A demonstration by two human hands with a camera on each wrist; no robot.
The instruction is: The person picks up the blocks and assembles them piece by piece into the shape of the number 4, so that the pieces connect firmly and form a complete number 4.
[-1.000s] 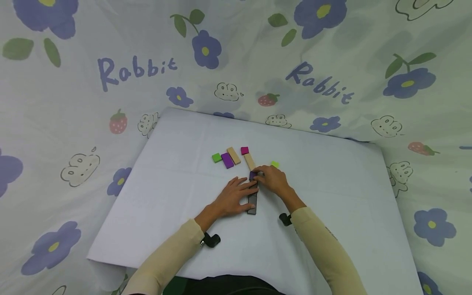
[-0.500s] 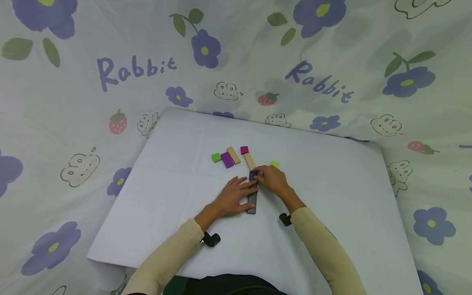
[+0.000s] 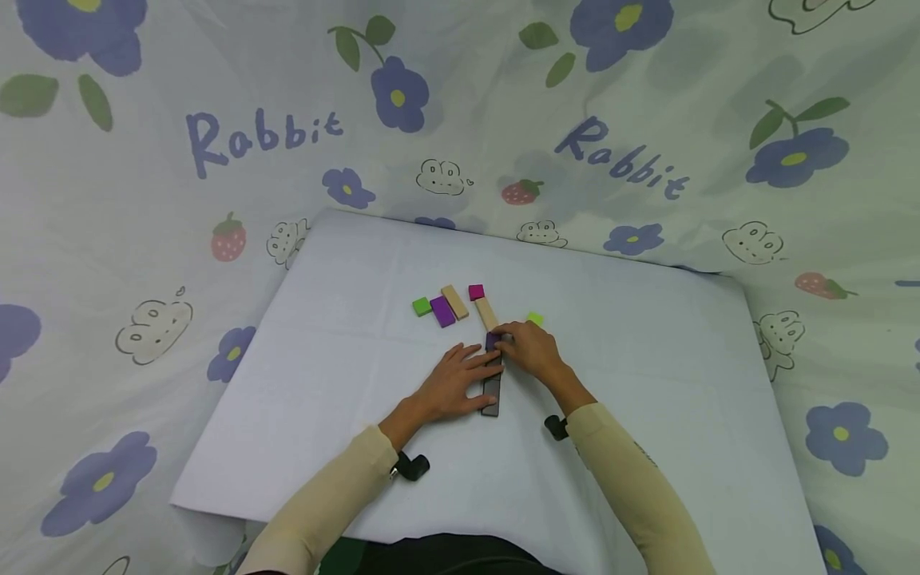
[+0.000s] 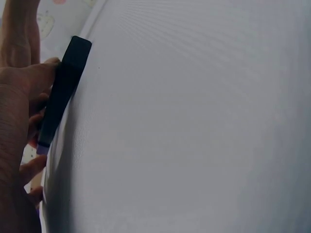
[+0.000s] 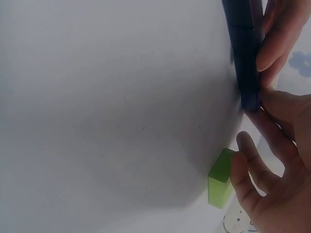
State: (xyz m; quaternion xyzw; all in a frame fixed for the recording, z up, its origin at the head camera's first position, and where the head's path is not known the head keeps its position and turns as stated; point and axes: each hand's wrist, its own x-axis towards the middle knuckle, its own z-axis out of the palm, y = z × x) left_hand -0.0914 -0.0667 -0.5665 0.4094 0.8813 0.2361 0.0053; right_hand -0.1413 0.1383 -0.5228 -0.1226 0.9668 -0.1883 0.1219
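Note:
A straight row of dark grey blocks (image 3: 492, 391) lies on the white table, with a dark purple block (image 3: 492, 341) at its far end. My left hand (image 3: 450, 385) spreads its fingers across the row, and the thumb touches the nearest grey block. In the left wrist view the dark row (image 4: 65, 87) runs alongside that thumb. My right hand (image 3: 533, 349) pinches the dark purple block between thumb and index finger, its other fingers loose. A plain wooden block (image 3: 486, 315) extends beyond the purple one, topped by a magenta cube (image 3: 476, 292).
Left of the row sit a green block (image 3: 422, 307), a brighter purple block (image 3: 442, 311) and another wooden block (image 3: 454, 302). A lime block (image 3: 535, 319) stands just beyond my right hand, close to its outer fingers in the right wrist view. Patterned cloth (image 3: 446, 96) hangs behind the table.
Both hands and all the blocks keep their places; only the head view shifts very slightly.

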